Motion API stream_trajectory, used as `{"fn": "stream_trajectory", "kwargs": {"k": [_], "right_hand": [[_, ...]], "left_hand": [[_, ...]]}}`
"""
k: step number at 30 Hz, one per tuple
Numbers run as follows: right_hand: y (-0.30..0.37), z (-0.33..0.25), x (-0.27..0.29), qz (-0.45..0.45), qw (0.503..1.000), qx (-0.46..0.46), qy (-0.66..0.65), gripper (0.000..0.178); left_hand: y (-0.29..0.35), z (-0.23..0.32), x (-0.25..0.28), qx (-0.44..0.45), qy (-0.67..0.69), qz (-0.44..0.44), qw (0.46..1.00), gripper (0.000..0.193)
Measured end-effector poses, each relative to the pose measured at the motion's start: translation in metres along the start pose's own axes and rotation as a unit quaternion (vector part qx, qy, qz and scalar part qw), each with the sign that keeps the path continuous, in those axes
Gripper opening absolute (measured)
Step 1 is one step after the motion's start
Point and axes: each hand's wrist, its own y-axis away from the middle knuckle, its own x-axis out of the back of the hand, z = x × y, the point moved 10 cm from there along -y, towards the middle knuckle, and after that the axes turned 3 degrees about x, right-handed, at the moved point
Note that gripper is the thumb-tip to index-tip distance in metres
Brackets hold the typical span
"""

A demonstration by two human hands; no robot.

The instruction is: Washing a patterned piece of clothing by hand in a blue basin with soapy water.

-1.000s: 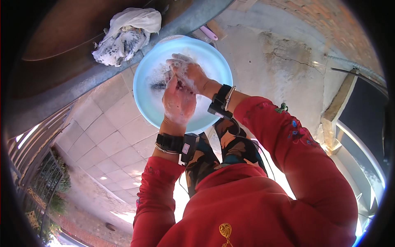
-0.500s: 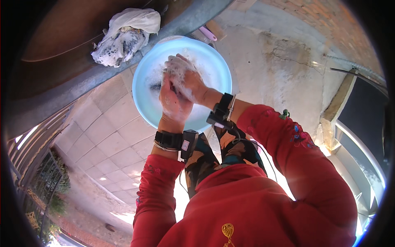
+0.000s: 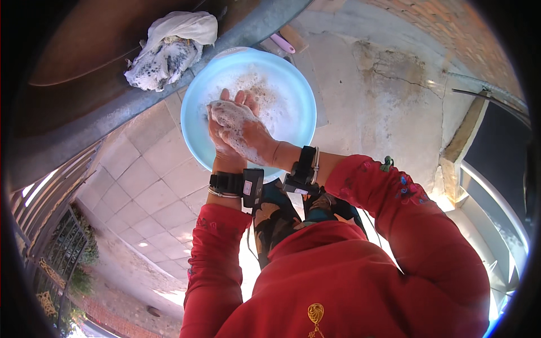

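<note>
A round light blue basin (image 3: 306, 112) holds water with white suds. Over its near side my hands are pressed together. My left hand (image 3: 218, 139) is underneath, its fingertips stretched out past the other hand toward the far side. Across its palm lies my right hand (image 3: 239, 128), coated in thick foam, its fingers laid flat and partly hidden by the suds. No object shows between the palms, though the space between them is hidden. Dark bands with small boxes sit on both wrists.
A crumpled white cloth (image 3: 174, 50) with dark spots lies on the brown surface (image 3: 84, 56) beyond the basin at the left. Near the basin's far right rim is a pink handle (image 3: 283, 43). Tiled paving (image 3: 143, 186) lies left, cracked concrete (image 3: 383, 96) right.
Both hands have drawn toward me and apart from their earlier tight clasp, the right now lying over the left. A dark patch seen in the basin beside them is no longer visible.
</note>
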Motion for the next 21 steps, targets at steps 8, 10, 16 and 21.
{"fn": "stream_trajectory", "kwargs": {"k": [8,10,16,21], "right_hand": [[-0.051,0.011,0.032,-0.053,0.985,0.147,-0.079,0.028],[-0.011,0.006,0.004,-0.048,0.994,0.05,-0.085,0.034],[-0.066,0.079,-0.01,-0.18,0.891,-0.046,-0.413,0.029],[-0.027,0.006,0.023,-0.119,0.973,0.149,-0.128,0.043]], "left_hand": [[-0.016,-0.013,-0.033,0.001,-0.043,0.115,0.992,0.053],[-0.017,0.0,0.003,0.0,-0.019,0.12,0.993,0.052],[-0.019,-0.035,-0.031,0.023,-0.021,0.123,0.992,0.04],[-0.009,-0.012,-0.027,0.067,-0.001,0.037,0.997,0.044]]}}
